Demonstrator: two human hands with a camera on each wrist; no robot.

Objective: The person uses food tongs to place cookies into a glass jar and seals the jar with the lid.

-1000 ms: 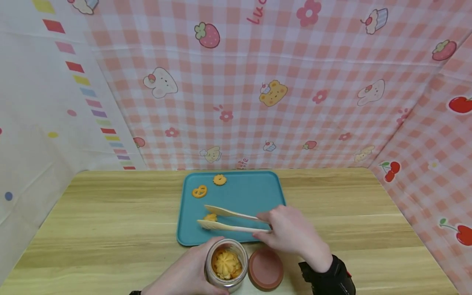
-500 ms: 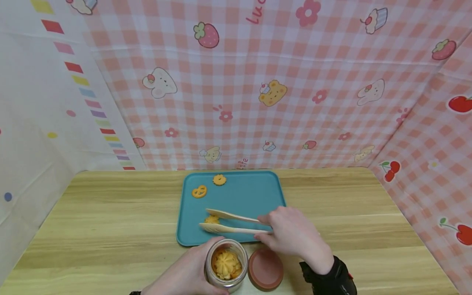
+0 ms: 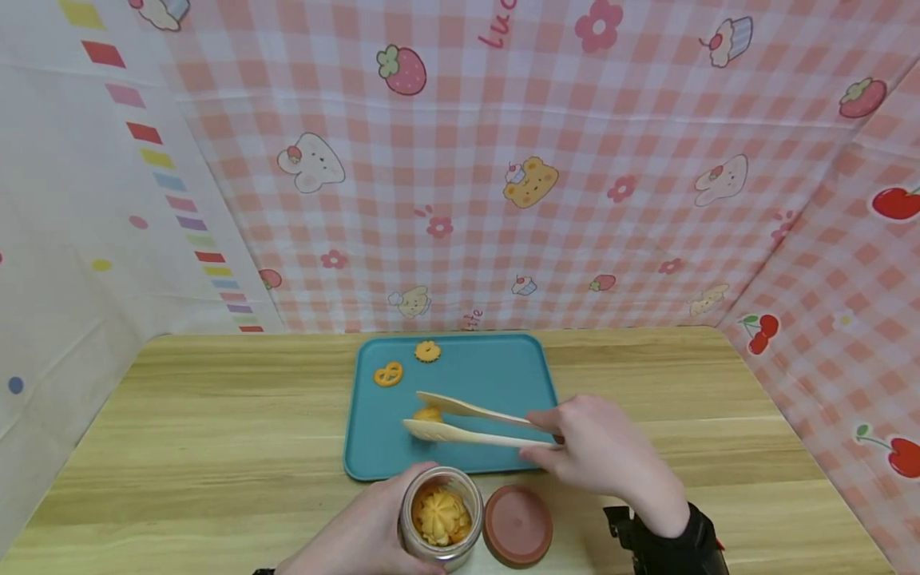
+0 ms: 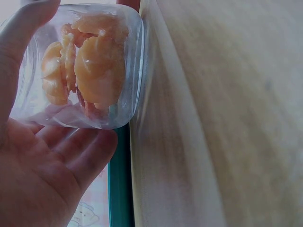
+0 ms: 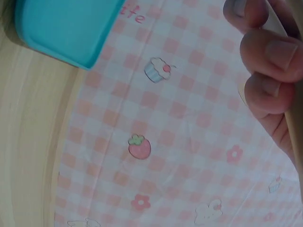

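My left hand grips a clear glass jar at the near side of the table. Several golden cookies show through its wall in the left wrist view, and one with a ridged top lies uppermost inside the open mouth. My right hand holds pale wooden tongs over the blue tray. A cookie sits between the tong tips, partly hidden by the nearer arm. In the right wrist view, curled fingers wrap the tong handle.
On the blue tray lie a pretzel and a round scalloped cookie toward the back left. A reddish-brown lid rests right of the jar. Patterned cloth hangs behind the wooden table.
The right hand and tongs first dip slightly toward me, then shift right and up in the head view, with the cookie moving along between the tips. The left hand and jar stay put.
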